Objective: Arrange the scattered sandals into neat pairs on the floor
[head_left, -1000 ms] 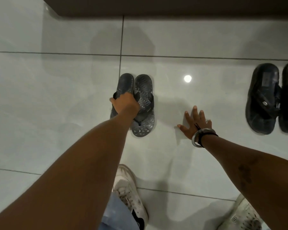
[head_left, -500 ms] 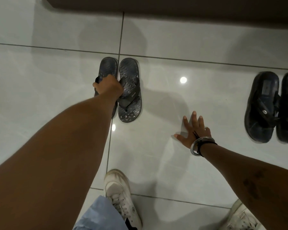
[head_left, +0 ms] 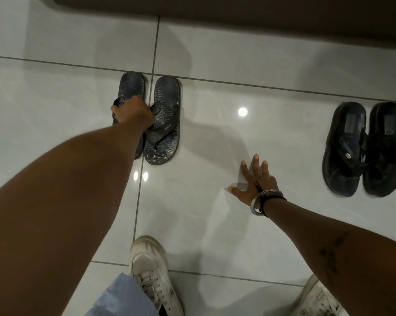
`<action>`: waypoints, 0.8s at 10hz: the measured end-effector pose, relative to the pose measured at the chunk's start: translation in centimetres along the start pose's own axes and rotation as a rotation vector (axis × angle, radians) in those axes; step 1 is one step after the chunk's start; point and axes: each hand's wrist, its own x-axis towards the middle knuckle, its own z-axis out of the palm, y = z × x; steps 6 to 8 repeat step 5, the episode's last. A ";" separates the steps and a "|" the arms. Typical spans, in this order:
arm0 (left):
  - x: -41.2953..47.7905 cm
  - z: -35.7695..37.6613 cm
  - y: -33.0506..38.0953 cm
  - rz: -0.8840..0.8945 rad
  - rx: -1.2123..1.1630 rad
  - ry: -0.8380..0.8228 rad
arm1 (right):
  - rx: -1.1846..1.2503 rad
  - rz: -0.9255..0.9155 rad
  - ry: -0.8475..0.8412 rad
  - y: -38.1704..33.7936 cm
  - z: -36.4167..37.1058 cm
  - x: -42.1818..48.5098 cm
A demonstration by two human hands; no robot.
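Left hand: left hand [head_left: 133, 111] is closed around the straps of the 2 grey flip-flops with wavy pattern, gripping them where the 2 meet; its fingers are hidden under the hand.
Left flip-flop: grey wave-patterned rubber flip-flop on the left [head_left: 132, 87] lies flat on the floor, heel end away from the person, partly covered by the forearm.
Right flip-flop: grey wave-patterned rubber flip-flop on the right [head_left: 166, 124] lies just beside the first one, parallel to it, sides almost touching; a tile joint runs between them.
Floor: glossy white tiled floor [head_left: 215, 224] reflects small ceiling lights.
Left shoe: worn white lace-up sneaker [head_left: 152, 274] stands near the bottom, under a light blue trouser leg [head_left: 122, 297].
Right hand: right hand [head_left: 253, 179] is released, fingers spread, palm flat on the tile, holding nothing.
Wrist: silver metal bangle [head_left: 258, 200] and dark cords sit on the right wrist.
Black pair: 2 black strapped sandals [head_left: 363, 149] lie side by side at the right, touching, well apart from the grey ones.
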 end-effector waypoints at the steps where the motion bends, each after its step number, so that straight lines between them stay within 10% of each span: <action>1: 0.1 0.1 -0.1 0.009 0.013 -0.009 | 0.001 0.009 -0.024 -0.1 -0.1 -0.3; 3: -3.3 -3.5 0.6 -0.034 0.070 0.036 | 0.034 0.004 -0.167 -1.2 -5.0 -0.9; 5: -12.1 -15.1 5.5 0.357 0.077 0.265 | 0.067 -0.132 0.248 -1.8 -21.6 -7.7; 8: -12.1 -15.1 5.5 0.357 0.077 0.265 | 0.067 -0.132 0.248 -1.8 -21.6 -7.7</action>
